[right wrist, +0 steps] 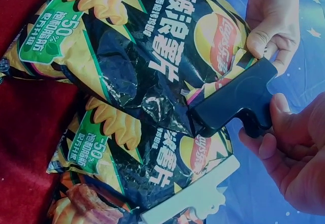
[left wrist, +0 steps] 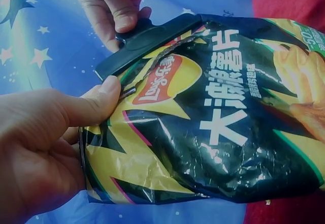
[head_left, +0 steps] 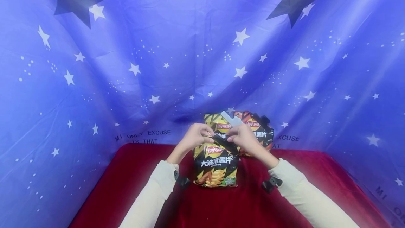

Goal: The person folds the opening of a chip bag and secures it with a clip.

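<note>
A black and yellow potato chip bag (head_left: 216, 166) is held up at the front, its printed face showing. My left hand (left wrist: 51, 132) pinches the bag's top corner between thumb and fingers. A black bag clip (left wrist: 147, 43) lies slantwise across the top of that bag. My right hand (right wrist: 299, 158) pinches the clip's handle between thumb and fingers. In the right wrist view the long jaw edge of the clip spans part of the bag's top, close to the left hand (right wrist: 274, 26). Whether the jaw grips the bag fully cannot be seen.
Behind stands a second yellow and black chip bag (right wrist: 106, 132) with a white clip (right wrist: 195, 188) at its top. A red-orange chip bag (head_left: 264, 138) stands beside it, with a dark clip (head_left: 265, 120). A red cloth (head_left: 136, 185) covers the table; a blue starry curtain (head_left: 196, 45) hangs behind.
</note>
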A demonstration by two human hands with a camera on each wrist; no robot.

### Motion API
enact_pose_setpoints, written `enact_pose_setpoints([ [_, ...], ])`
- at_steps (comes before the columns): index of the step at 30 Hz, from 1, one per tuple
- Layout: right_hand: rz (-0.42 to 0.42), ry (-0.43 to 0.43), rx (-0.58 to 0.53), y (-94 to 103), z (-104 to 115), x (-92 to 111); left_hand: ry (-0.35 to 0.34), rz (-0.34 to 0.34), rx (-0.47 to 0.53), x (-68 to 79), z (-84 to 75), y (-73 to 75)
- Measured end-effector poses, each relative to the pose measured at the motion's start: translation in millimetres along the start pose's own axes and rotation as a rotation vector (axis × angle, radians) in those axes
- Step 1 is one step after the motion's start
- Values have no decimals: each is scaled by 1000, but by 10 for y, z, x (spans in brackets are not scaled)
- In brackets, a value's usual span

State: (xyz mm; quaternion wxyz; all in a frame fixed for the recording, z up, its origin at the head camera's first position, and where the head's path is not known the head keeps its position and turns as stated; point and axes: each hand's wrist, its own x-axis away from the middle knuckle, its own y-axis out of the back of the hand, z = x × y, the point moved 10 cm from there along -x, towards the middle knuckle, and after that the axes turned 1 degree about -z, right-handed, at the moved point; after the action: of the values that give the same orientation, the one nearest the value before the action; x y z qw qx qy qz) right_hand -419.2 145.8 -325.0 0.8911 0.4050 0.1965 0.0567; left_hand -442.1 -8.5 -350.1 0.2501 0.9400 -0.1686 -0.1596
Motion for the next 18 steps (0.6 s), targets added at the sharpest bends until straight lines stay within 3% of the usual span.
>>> enact_pose_setpoints([
  [8, 50, 23, 0, -53, 23, -28, -13, 28, 65, 1, 16, -1],
  [18, 61, 45, 8, -69, 63, -8, 0, 50, 2, 6, 33, -1],
])
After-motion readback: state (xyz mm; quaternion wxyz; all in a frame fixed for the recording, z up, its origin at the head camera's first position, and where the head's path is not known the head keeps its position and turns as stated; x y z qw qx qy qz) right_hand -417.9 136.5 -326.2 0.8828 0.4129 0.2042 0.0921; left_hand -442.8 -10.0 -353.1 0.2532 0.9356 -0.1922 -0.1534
